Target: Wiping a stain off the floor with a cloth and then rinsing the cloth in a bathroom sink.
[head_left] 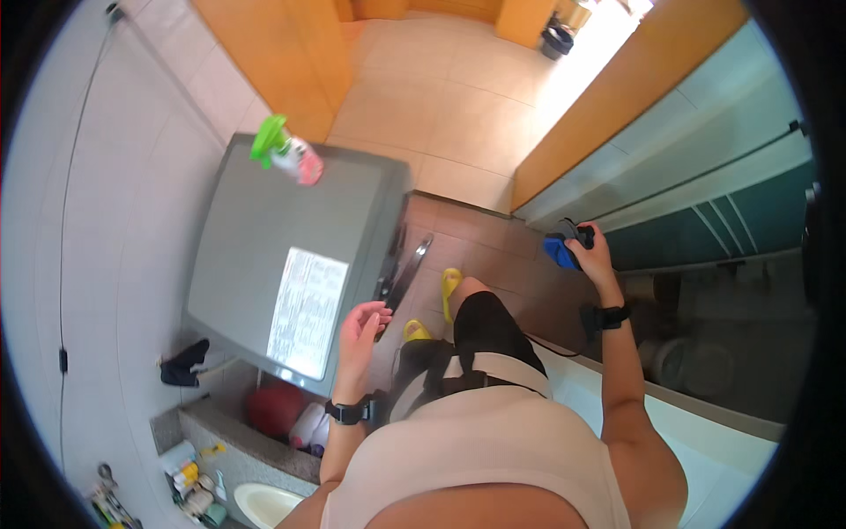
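My right hand is raised out to the right, its fingers closed around a small blue and black item. It looks soft or folded, and its exact kind is unclear. On the other side, my left hand hovers by the front edge of a grey box-shaped appliance, fingers loosely bent with nothing visible in them. Just beyond those fingers, a dark curved door or handle juts from the appliance's front. A printed white label covers part of its top, and a spray bottle with a green head lies or stands near the far edge.
A washbasin and several small bottles sit on a stone counter at the lower left. Below the appliance's near side is a red round item. Glass panels line the right. An orange-brown door flanks the opening ahead.
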The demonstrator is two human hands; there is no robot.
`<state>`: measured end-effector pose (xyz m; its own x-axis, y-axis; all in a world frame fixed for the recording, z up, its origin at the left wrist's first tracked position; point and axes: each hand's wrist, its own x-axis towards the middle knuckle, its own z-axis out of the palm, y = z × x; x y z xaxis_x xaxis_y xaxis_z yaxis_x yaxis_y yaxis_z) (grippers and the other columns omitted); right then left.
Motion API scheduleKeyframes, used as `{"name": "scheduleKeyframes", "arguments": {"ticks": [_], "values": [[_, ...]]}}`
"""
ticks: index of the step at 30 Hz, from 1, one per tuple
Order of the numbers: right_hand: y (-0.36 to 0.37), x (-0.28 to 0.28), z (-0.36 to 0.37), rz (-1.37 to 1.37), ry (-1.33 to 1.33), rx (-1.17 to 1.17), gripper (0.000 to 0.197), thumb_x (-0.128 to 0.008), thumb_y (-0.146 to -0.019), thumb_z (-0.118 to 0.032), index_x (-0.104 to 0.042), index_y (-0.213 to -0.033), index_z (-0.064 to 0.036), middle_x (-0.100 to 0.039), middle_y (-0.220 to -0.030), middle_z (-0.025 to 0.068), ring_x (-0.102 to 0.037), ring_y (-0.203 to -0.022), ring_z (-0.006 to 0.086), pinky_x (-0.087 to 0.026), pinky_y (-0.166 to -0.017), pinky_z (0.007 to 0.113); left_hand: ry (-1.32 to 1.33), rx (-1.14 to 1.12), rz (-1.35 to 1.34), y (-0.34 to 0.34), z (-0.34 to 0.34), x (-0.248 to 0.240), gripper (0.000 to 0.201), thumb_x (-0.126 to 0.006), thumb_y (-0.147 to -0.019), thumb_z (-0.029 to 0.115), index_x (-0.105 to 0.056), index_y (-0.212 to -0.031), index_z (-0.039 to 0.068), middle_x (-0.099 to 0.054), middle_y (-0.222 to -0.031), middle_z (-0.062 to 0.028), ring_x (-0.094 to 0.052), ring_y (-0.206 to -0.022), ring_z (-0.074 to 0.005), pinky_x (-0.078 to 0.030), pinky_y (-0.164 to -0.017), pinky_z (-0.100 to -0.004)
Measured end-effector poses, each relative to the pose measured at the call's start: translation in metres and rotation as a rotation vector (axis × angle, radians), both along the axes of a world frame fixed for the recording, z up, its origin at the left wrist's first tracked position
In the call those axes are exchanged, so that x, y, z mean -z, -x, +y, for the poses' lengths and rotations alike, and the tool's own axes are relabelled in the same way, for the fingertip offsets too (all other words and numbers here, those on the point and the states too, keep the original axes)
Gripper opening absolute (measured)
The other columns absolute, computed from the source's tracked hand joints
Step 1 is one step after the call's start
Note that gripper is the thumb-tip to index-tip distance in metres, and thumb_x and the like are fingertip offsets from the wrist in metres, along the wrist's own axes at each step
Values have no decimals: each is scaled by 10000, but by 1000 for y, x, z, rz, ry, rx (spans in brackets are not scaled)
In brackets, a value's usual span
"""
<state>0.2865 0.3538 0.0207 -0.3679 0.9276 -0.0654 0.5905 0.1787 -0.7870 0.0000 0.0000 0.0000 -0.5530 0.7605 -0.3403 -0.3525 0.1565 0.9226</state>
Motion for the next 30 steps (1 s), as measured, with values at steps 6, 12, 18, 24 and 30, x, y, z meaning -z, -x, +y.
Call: {"name": "scheduleKeyframes", "arguments": {"ticks": [6,12,18,24,30], "values": [[-32,1,33,-66,129,98,414,-729,-727,-241,-535,-1038,-50,-560,-937,88,-530,-892,189,-438,-798,303,134,165,0,21,77,-20,230,-490,-937,132,-565,-1123,21,-639,-1011,-88,-608,-931,-162,-476,-835,-281],[-42,23,129,0,248,22,396,-742,-729,-204,-535,-1040,-72,-560,-921,69,-517,-876,165,-442,-795,297,180,163,9,39,225,-16,236,-498,-939,158,-565,-1120,22,-637,-1020,-86,-612,-929,-155,-484,-812,-273],[-1,25,217,80,370,-169,396,-754,-726,-175,-534,-1042,-83,-580,-924,44,-537,-865,141,-455,-783,283,111,265,68,53,372,-50,233,-481,-946,171,-567,-1102,20,-633,-1008,-88,-611,-914,-145,-471,-812,-266],[59,29,285,122,416,-231,413,-766,-719,-188,-542,-1047,-76,-585,-940,72,-543,-890,164,-453,-815,305,100,234,86,89,464,-59,237,-484,-944,177,-570,-1092,14,-640,-978,-83,-614,-901,-146,-481,-792,-266],[107,22,344,101,348,-183,412,-763,-697,-177,-539,-1012,-34,-601,-904,98,-573,-858,178,-467,-793,299,162,230,46,165,538,-52,200,-496,-940,151,-575,-1080,31,-641,-965,-60,-611,-874,-126,-479,-767,-251]]}}
